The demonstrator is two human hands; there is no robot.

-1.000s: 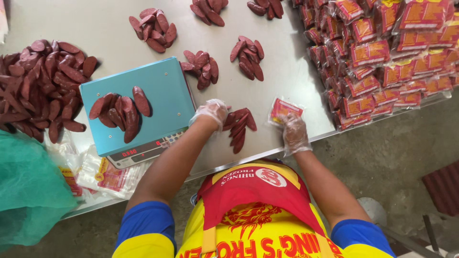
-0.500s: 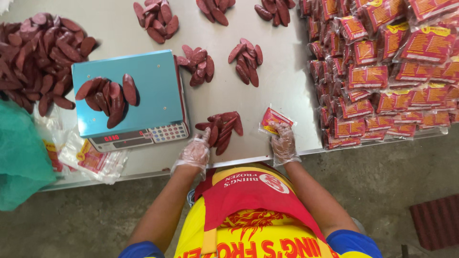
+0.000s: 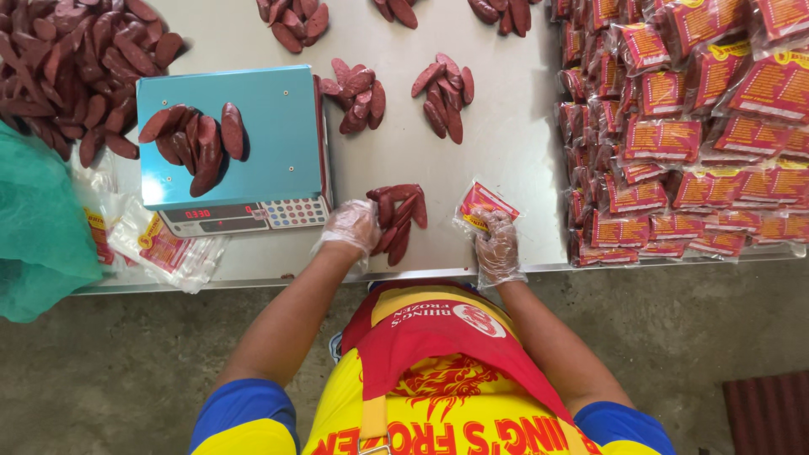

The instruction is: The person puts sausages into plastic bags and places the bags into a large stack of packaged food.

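Note:
Both my hands wear thin clear plastic gloves. My left hand [image 3: 350,227] rests against a small pile of dark red sausages [image 3: 399,217] on the steel table [image 3: 506,152], its fingers curled on the pile's left side. My right hand [image 3: 495,244] pinches the near edge of an empty red-and-yellow printed plastic bag [image 3: 482,203] lying flat on the table. A blue digital scale [image 3: 270,126] to the left carries another heap of sausages [image 3: 195,143] on its platform.
Many filled sausage packets [image 3: 674,135] are stacked along the table's right side. A big heap of loose sausages [image 3: 67,59] sits far left, small portions [image 3: 358,88] lie mid-table, empty bags [image 3: 156,240] and green netting [image 3: 38,227] lie near the left edge.
My left hand moved right from the table edge onto the near pile of sausages. My right hand stayed on the bag. The camera view shifted slightly.

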